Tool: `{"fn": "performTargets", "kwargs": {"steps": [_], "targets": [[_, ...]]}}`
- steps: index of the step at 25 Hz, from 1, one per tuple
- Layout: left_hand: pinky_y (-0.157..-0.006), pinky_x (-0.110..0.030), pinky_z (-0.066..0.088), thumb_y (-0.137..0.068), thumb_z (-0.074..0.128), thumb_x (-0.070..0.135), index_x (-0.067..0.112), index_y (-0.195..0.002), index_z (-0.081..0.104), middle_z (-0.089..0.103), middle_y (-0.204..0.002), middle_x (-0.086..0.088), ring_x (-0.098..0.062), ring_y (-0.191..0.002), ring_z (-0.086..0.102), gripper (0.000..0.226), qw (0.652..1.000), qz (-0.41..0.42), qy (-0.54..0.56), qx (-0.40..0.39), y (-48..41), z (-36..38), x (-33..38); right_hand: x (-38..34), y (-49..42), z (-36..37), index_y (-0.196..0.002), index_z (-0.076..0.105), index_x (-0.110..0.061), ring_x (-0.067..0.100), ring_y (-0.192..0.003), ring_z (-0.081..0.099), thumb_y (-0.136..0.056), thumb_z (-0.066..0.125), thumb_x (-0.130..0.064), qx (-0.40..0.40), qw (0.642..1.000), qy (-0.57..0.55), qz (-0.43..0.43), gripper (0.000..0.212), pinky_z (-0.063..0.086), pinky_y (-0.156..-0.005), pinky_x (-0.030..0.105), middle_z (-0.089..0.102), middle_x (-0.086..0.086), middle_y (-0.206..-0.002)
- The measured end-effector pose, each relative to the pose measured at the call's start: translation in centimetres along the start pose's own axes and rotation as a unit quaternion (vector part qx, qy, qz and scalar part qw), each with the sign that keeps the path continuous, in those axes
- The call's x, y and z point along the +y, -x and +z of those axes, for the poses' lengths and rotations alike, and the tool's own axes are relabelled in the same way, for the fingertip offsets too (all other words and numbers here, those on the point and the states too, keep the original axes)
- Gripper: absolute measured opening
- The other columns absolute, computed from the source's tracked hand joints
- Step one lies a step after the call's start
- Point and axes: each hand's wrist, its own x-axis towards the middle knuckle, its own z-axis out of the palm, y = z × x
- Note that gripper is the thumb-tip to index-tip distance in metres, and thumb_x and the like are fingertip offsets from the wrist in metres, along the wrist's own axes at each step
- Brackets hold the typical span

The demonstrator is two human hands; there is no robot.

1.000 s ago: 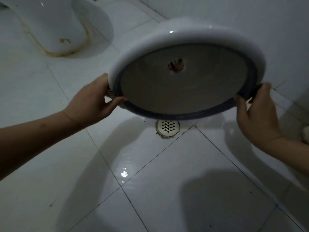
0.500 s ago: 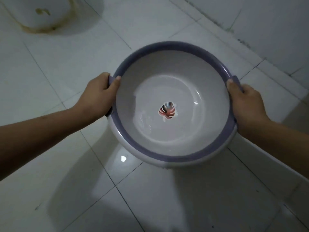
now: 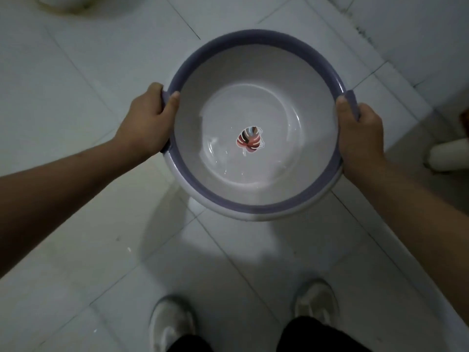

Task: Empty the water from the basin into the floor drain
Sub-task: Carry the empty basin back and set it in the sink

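A round white basin (image 3: 256,80) with a purple rim is held level above the tiled floor, mouth up. A small colourful leaf sticker (image 3: 250,142) marks its bottom, and only a thin wet film glistens inside. My left hand (image 3: 147,123) grips the left handle of the rim, thumb inside. My right hand (image 3: 360,134) grips the right handle the same way. The floor drain is hidden, not visible in this view.
White floor tiles (image 3: 76,97) lie all around, with a wet shine under the basin. The base of a toilet (image 3: 63,3) sits at the top left. A wall (image 3: 418,34) runs along the right. My two shoes (image 3: 172,323) stand below the basin. A white object (image 3: 449,154) lies at the right edge.
The basin was tipped on edge over the drain a second ago; it has been turned back upright and pulled nearer to me. The view has tilted down, showing my feet.
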Motion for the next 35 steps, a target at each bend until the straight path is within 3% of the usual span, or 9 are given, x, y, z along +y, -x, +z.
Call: {"fn": "performTargets", "kwargs": {"steps": [5,10,15,19,22,25,27,32,35], "targets": [[-0.050,-0.029,0.037,-0.099,0.037,0.048,0.018,-0.084,0.041,0.051,-0.070,0.004,-0.011,-0.059,0.048,0.033,0.999,-0.019,0.024,-0.021,6.0,-15.8,7.9,-14.6,8.8,-6.7,-0.066,0.041,-0.025,0.006,-0.057,0.046,-0.089,0.052,-0.052,0.000,1.000,-0.009,-0.004,0.037,0.037,-0.051,0.019,0.046,-0.005,-0.063],[-0.055,-0.021,0.037,-0.100,0.038,0.045,0.018,-0.103,0.050,0.057,-0.083,0.007,-0.002,-0.069,0.052,0.029,0.999,-0.030,0.029,0.025,9.4,-31.5,18.4,-30.7,16.3,-13.0,-0.071,0.046,-0.022,0.004,-0.057,0.048,-0.091,0.051,-0.049,-0.001,0.999,-0.033,-0.004,0.033,0.040,-0.050,0.016,0.050,-0.004,-0.067],[-0.067,-0.030,0.039,-0.099,0.042,0.042,0.019,-0.109,0.055,0.061,-0.095,0.003,-0.016,-0.083,0.055,0.028,0.993,-0.016,0.077,0.083,10.7,-46.2,31.3,-46.8,21.1,-21.1,-0.078,0.053,-0.020,-0.005,-0.057,0.059,-0.090,0.054,-0.050,0.041,0.995,-0.087,-0.004,0.032,0.044,-0.050,0.012,0.061,-0.010,-0.068],[-0.065,-0.031,0.037,-0.099,0.042,0.039,0.019,-0.098,0.052,0.060,-0.086,0.001,-0.021,-0.078,0.054,0.022,0.993,0.029,0.074,0.088,11.0,-53.6,41.2,-55.8,23.0,-29.0,-0.089,0.059,-0.018,0.011,-0.067,0.068,-0.085,0.053,-0.060,0.049,0.994,-0.098,0.002,0.042,0.054,-0.054,0.027,0.069,-0.001,-0.077],[-0.066,-0.033,0.037,-0.099,0.043,0.039,0.017,-0.092,0.050,0.060,-0.086,-0.001,-0.024,-0.078,0.054,0.024,0.993,0.047,0.062,0.086,11.8,-56.3,47.9,-60.2,23.5,-35.3,-0.078,0.056,-0.019,0.011,-0.061,0.065,-0.085,0.055,-0.057,0.062,0.993,-0.097,-0.016,0.038,0.049,-0.051,0.024,0.066,-0.005,-0.068],[-0.065,-0.033,0.038,-0.099,0.043,0.039,0.017,-0.092,0.052,0.061,-0.085,-0.002,-0.024,-0.079,0.056,0.025,0.992,0.079,0.077,0.054,13.0,-56.9,54.6,-62.3,24.6,-42.2,-0.078,0.052,-0.006,0.027,-0.065,0.060,-0.085,0.056,-0.055,0.085,0.991,-0.098,-0.004,0.049,0.044,-0.057,0.036,0.060,0.015,-0.073],[-0.065,-0.033,0.040,-0.099,0.043,0.042,0.020,-0.095,0.054,0.062,-0.088,-0.001,-0.023,-0.081,0.058,0.024,0.991,0.101,0.082,0.032,13.8,-56.2,58.5,-62.3,25.8,-46.4,-0.079,0.054,-0.008,0.029,-0.068,0.062,-0.085,0.058,-0.054,0.105,0.988,-0.113,0.016,0.047,0.044,-0.058,0.036,0.062,0.017,-0.076],[-0.073,-0.039,0.049,-0.099,0.042,0.044,0.019,-0.106,0.057,0.066,-0.097,-0.006,-0.027,-0.087,0.061,0.030,0.988,0.147,0.032,-0.034,15.6,-51.9,66.4,-58.1,29.3,-54.1,-0.083,0.063,-0.019,0.026,-0.075,0.067,-0.090,0.053,-0.050,0.119,0.984,-0.110,0.075,0.033,0.047,-0.061,0.033,0.069,0.007,-0.079],[-0.073,-0.040,0.050,-0.099,0.043,0.043,0.015,-0.105,0.055,0.067,-0.094,-0.010,-0.030,-0.085,0.062,0.031,0.981,0.183,-0.003,-0.067,15.9,-48.8,70.4,-54.8,30.7,-56.9,-0.080,0.064,-0.022,0.011,-0.068,0.065,-0.092,0.051,-0.047,0.145,0.977,-0.116,0.102,0.031,0.046,-0.056,0.023,0.069,-0.002,-0.072]]}}
